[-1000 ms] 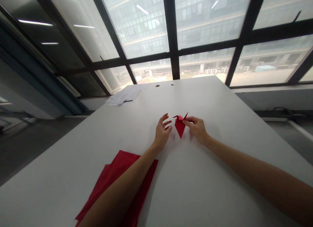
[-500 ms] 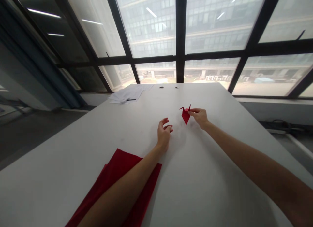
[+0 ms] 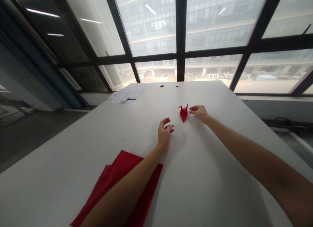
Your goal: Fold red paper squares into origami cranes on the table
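A small red origami crane (image 3: 183, 114) rests on the white table (image 3: 195, 175), its two thin points sticking up. Just right of it is my right hand (image 3: 199, 112), fingers apart from the paper by a narrow gap and holding nothing. My left hand (image 3: 164, 133) hovers or rests nearer to me, left of the crane, with curled, parted fingers and nothing in them. Beneath my left forearm lie red paper sheets (image 3: 122, 165), partly hidden by the arm.
White papers (image 3: 127, 92) lie in a loose pile at the table's far left, a dark pen-like stick (image 3: 131, 99) on them. Two small round fittings, one dark (image 3: 161, 86), sit near the far edge. Large windows (image 3: 151, 31) rise behind the table.
My right hand has let go of the crane, which now stands on the table slightly to the left of where it was held. My left hand has hardly moved.
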The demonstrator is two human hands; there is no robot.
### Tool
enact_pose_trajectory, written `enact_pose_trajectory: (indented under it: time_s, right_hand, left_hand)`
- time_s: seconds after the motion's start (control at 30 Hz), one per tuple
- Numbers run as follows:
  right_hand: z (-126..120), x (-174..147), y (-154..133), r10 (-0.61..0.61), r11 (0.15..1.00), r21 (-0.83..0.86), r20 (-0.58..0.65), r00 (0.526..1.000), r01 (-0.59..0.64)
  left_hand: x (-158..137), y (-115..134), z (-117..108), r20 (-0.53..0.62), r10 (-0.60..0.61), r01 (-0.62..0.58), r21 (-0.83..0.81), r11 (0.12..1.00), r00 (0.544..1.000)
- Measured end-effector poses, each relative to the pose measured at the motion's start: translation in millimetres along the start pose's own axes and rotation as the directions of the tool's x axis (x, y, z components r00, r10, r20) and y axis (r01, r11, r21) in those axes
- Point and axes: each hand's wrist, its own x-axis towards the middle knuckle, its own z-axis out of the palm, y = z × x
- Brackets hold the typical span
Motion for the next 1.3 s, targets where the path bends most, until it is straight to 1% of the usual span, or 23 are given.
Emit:
enact_pose_trajectory:
  time_s: [0.13, 0.2, 0.27, 0.3, 0.37, 0.43, 0.47, 0.53, 0.57, 0.67, 0.7, 0.73, 0.8, 0.83, 0.9, 1.0, 1.1, 1.17, 1.23, 1.27, 1.3]
  right_hand:
    - [-13, -18, -4, -0.005, 0.998, -0.066, -0.034, 0.999, 0.003]
    - [-16, -36, -8, -0.019, 0.995, -0.095, -0.054, 0.998, 0.014]
    - [-14, -64, -14, -0.041, 0.992, -0.118, -0.039, 0.998, 0.036]
    - [-11, -81, -18, -0.058, 0.991, -0.125, -0.008, 0.998, 0.057]
    - [-3, -122, -28, -0.098, 0.985, -0.132, 0.103, 0.99, 0.111]
    - [6, -168, -40, -0.149, 0.975, -0.13, 0.225, 0.963, 0.181]
    - [10, -192, -47, -0.184, 0.965, -0.131, 0.287, 0.94, 0.229]
    - [17, -236, -61, -0.298, 0.896, -0.174, 0.448, 0.843, 0.409]
    - [20, -254, -68, -0.33, 0.862, -0.184, 0.505, 0.798, 0.473]
    - [29, -293, -85, -0.349, 0.757, -0.208, 0.672, 0.653, 0.619]
    - [32, -300, -89, -0.349, 0.723, -0.21, 0.711, 0.61, 0.658]
    - [36, -305, -92, -0.348, 0.689, -0.195, 0.756, 0.555, 0.698]
    - [43, -311, -95, -0.329, 0.639, -0.166, 0.824, 0.462, 0.751]
    - [46, -312, -95, -0.313, 0.623, -0.154, 0.85, 0.424, 0.767]
    - [52, -312, -94, -0.271, 0.607, -0.151, 0.884, 0.382, 0.78]
    - [56, -312, -89, -0.227, 0.584, -0.168, 0.906, 0.358, 0.794]
    - [53, -311, -83, -0.221, 0.546, -0.218, 0.894, 0.39, 0.809]
    - [47, -309, -78, -0.22, 0.507, -0.268, 0.878, 0.424, 0.819]
    - [39, -306, -72, -0.252, 0.431, -0.329, 0.85, 0.462, 0.84]
    - [34, -304, -68, -0.283, 0.38, -0.353, 0.836, 0.471, 0.855]
    - [28, -301, -65, -0.314, 0.331, -0.367, 0.826, 0.468, 0.87]
  left_hand:
    - [0, 3, 1, -0.003, -0.015, 0.015, -0.028, 1.0, 1.0]
    - [0, 4, 1, -0.001, -0.027, 0.027, -0.053, 0.998, 1.0]
    - [0, 5, 1, 0.001, -0.039, 0.039, -0.082, 0.996, 0.999]
    - [0, 5, 1, 0.001, -0.044, 0.044, -0.097, 0.994, 0.999]
    - [-1, 5, 1, 0.006, -0.056, 0.057, -0.129, 0.99, 0.998]
    - [0, 7, 1, 0.021, -0.066, 0.069, -0.162, 0.984, 0.998]
    - [1, 10, 2, 0.029, -0.066, 0.07, -0.179, 0.981, 0.997]
    - [4, 22, 4, 0.043, -0.048, 0.057, -0.218, 0.974, 0.998]
    - [6, 31, 6, 0.042, -0.027, 0.037, -0.242, 0.97, 0.999]
    - [17, 69, 9, 0.063, 0.024, -0.003, -0.318, 0.948, 0.998]
    - [20, 84, 8, 0.079, 0.03, -0.002, -0.334, 0.943, 0.996]
    - [22, 98, 5, 0.106, 0.037, 0.003, -0.353, 0.936, 0.994]
    - [24, 123, -8, 0.208, 0.066, 0.031, -0.431, 0.902, 0.976]
    - [23, 133, -17, 0.227, 0.09, 0.021, -0.444, 0.896, 0.97]
    - [18, 145, -39, 0.221, 0.136, -0.029, -0.429, 0.903, 0.966]
    - [7, 147, -76, 0.19, 0.157, -0.072, -0.388, 0.919, 0.969]
    - [0, 137, -105, 0.141, 0.14, -0.083, -0.351, 0.933, 0.98]
    - [0, 128, -115, 0.122, 0.117, -0.071, -0.329, 0.942, 0.986]
    - [0, 118, -120, 0.112, 0.081, -0.046, -0.288, 0.957, 0.99]
    - [0, 113, -121, 0.105, 0.063, -0.033, -0.263, 0.964, 0.993]
    - [0, 107, -121, 0.094, 0.049, -0.025, -0.236, 0.971, 0.994]
